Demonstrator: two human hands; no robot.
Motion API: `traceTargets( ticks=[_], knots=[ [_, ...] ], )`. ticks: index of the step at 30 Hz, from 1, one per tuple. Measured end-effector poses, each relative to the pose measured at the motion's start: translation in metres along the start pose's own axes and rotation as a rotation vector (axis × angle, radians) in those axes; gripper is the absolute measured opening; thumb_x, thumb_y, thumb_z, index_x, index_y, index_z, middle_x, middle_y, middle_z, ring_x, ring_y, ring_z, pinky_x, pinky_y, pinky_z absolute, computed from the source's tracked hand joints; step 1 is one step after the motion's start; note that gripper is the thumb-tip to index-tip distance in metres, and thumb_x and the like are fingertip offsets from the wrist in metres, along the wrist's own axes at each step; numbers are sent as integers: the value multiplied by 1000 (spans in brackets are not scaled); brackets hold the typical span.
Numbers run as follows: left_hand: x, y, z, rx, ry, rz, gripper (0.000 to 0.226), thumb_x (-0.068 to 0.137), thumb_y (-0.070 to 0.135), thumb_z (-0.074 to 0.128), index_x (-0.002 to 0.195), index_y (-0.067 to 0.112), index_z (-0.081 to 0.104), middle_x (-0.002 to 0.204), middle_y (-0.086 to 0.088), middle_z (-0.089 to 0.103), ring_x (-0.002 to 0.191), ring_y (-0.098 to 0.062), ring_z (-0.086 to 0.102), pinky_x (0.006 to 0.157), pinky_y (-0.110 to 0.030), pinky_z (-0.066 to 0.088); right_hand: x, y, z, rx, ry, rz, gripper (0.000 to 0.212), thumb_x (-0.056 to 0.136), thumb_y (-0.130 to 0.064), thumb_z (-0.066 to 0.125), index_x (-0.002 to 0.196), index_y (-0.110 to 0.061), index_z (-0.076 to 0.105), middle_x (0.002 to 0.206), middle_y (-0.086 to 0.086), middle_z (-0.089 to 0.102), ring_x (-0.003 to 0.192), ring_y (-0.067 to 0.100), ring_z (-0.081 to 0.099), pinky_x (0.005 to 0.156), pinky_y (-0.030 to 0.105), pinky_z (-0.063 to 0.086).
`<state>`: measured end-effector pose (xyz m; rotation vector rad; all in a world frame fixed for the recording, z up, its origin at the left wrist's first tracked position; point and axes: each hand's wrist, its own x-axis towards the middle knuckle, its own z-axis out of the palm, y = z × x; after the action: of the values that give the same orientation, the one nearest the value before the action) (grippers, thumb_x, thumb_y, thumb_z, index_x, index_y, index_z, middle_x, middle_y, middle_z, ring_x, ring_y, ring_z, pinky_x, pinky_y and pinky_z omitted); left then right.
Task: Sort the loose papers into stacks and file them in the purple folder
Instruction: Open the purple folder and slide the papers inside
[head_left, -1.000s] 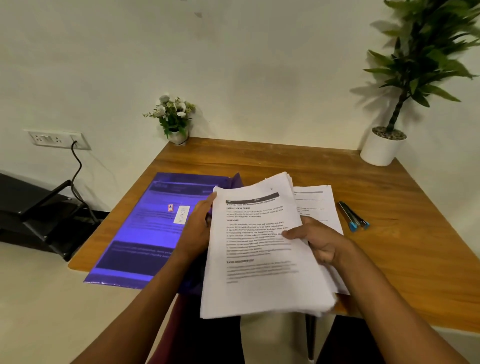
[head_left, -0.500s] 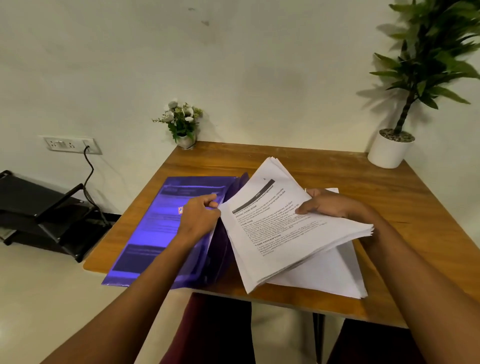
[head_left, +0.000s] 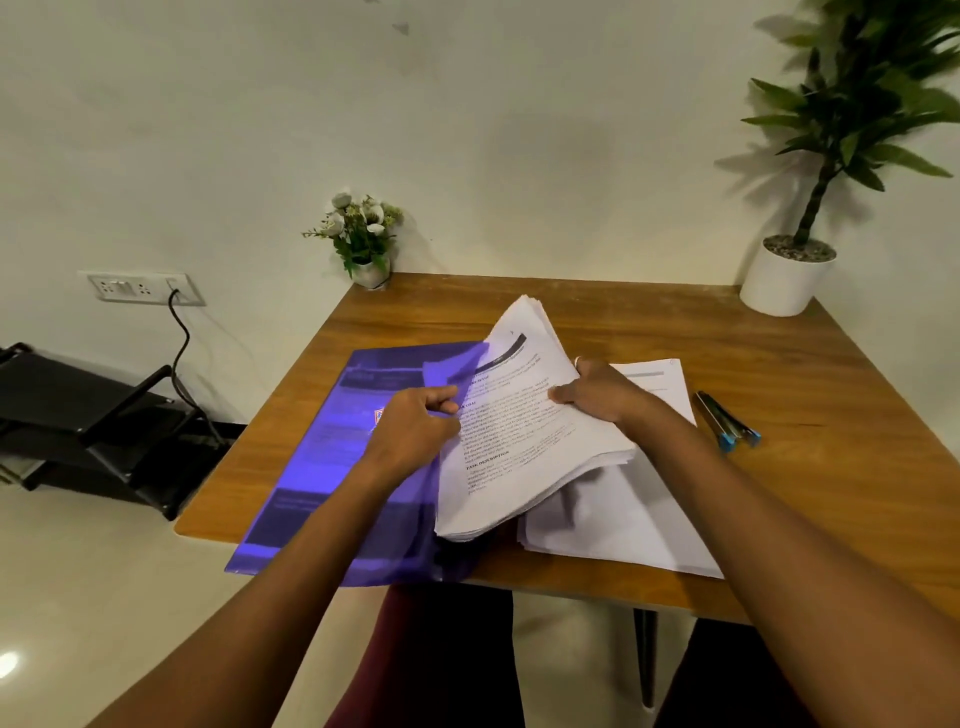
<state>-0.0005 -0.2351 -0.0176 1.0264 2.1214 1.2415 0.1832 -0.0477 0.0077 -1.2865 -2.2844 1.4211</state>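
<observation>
Has slid stack of papers (head_left: 524, 447) leftward under flap (head_left: 452, 369) of purple folder (head_left: 332, 467). Pinches flap with left hand (head_left: 410, 431), grips stack's right edge with right hand (head_left: 597, 389). Points long axis toward wall, leaning right. Overhangs table's (head_left: 779, 364) near edge with folder. Leaves bare wood beyond pens (head_left: 727, 426).

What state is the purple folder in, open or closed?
Open: the left hand pinches a raised flap of the purple folder, and the right hand holds the paper stack partly under it.

Thick printed stack (head_left: 524, 441) tilted into open purple folder (head_left: 332, 457)
</observation>
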Motion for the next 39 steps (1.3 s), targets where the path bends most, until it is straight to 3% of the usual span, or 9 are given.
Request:
traceTargets(
  ticks=[5,11,17,21,26,30,33,37,39],
  knots=[
    [6,0,-18,-11,-135,-37,50,86,-8,63,133,7,64,103,3,69,69,0,62,64,-18,49,-2,12,6,-117,112,-143,38,98,-32,64,131,-16,56,119,0,65,87,9,60,71,28,46],
    [11,8,-27,-93,-208,-103,50,86,-19,57,130,5,63,95,2,67,59,1,61,54,-14,47,-1,13,10,-14,77,-65,40,99,-31,64,133,-14,53,121,-1,65,95,16,64,72,29,50],
    [12,9,-13,-142,-158,-132,48,86,-17,62,132,-1,62,96,-2,65,66,-8,57,53,-14,47,0,8,25,168,25,71,34,102,-20,60,133,-10,54,111,0,62,76,6,59,48,14,42],
    [12,8,-6,-194,-128,-163,50,84,-17,64,131,1,63,90,3,66,61,-4,58,52,-14,47,-2,6,42,242,14,62,32,98,-17,63,129,-10,58,121,5,70,96,21,70,84,36,60],
    [14,10,0,-260,-73,-170,50,84,-14,65,131,4,63,95,2,67,67,-7,59,53,-15,48,-16,-15,73,294,-67,-4,35,95,-17,59,129,-22,56,122,3,70,102,23,70,89,41,59],
    [14,9,7,-286,-17,-137,48,87,-11,64,132,5,62,96,2,68,70,-7,59,55,-14,48,-30,-25,105,260,-156,-68,29,98,-12,48,124,-20,57,109,11,72,97,32,73,69,44,62],
    [12,6,12,-281,-8,-111,50,87,-13,61,134,4,61,95,4,68,74,-7,60,61,-16,51,-28,-25,118,207,-185,-54,26,99,-24,51,123,-16,55,103,13,70,88,30,70,74,46,62],
    [9,4,14,-265,-45,-80,53,84,-18,57,133,4,62,95,3,67,75,-7,58,60,-13,49,-30,-25,124,61,-194,-107,21,103,-17,47,120,-9,55,87,14,57,75,25,49,63,37,41],
    [9,2,15,-268,-52,-81,53,84,-19,55,133,3,62,94,3,67,72,-7,57,57,-13,47,-30,-27,127,20,-199,-138,24,103,-18,43,123,-13,56,85,16,60,69,25,50,60,38,42]
  ],
)
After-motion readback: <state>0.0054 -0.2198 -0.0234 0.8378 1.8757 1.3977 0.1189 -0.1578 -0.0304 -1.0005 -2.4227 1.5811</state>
